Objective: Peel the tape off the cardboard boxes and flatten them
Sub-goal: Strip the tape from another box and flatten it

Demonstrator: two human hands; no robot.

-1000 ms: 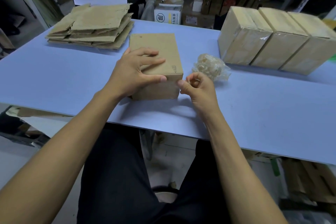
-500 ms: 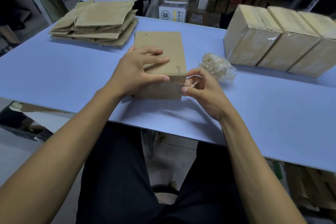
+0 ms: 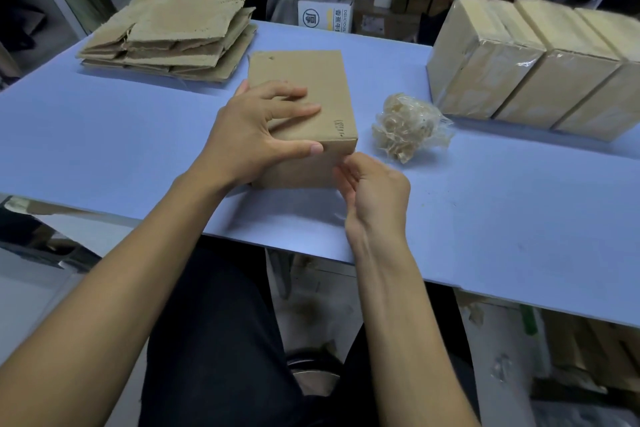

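Brown cardboard, plain and unprinted but for a small stamp, makes up the box [image 3: 301,104] that stands near the front edge of the blue tabletop [image 3: 502,211], about midway along it. Its long axis runs away from the person, front edge to back. The left hand [image 3: 256,135] grips it from the left: fingers spread flat on the top face, thumb pressed along the near top edge. The right hand [image 3: 372,191] is at the box's near right corner, fingers curled and pinched together against the front face, apparently working at a tape end there; whether any tape is actually caught between the fingertips cannot be told.

The corner lies just ahead and left of the right hand, so that hand is the nearer one for the pull, which would likely run along the long axis while the left hand holds the box down.

Just right of the box sits a crumpled ball of tape [image 3: 408,126]. Three taped boxes [image 3: 540,73] wait in a row toward the back right corner, and a pile of flattened cardboard [image 3: 173,35] lies at the back left corner.
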